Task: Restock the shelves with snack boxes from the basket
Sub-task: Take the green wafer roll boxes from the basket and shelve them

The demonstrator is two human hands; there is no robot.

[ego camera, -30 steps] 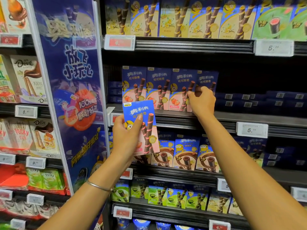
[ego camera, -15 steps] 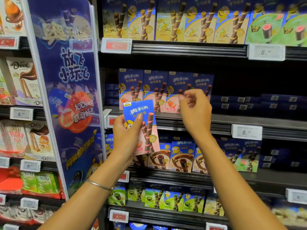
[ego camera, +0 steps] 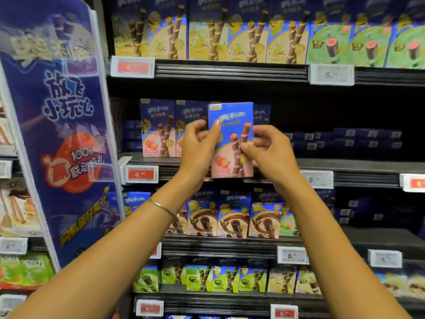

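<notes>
A blue snack box [ego camera: 231, 125] with pink wafer-roll art is held upright in front of the middle shelf [ego camera: 345, 165]. My left hand [ego camera: 197, 146] grips its left edge, thumb on the front. My right hand [ego camera: 268, 149] pinches its right edge, fingers curled round it. Behind the box stands a row of matching strawberry boxes [ego camera: 157, 128] on that shelf; the row's right end is partly hidden by the held box. The basket is out of view.
To the right of the row, flat dark blue cartons [ego camera: 345, 140] lie deep on the shelf. A blue promo banner [ego camera: 62, 125] juts out at left. Price tags [ego camera: 141, 173] line the shelf edges. Full rows of boxes fill the shelves above and below.
My left hand lifted the box up and right, in front of the middle shelf row. My right hand left the shelved boxes and took hold of the held box's right edge.
</notes>
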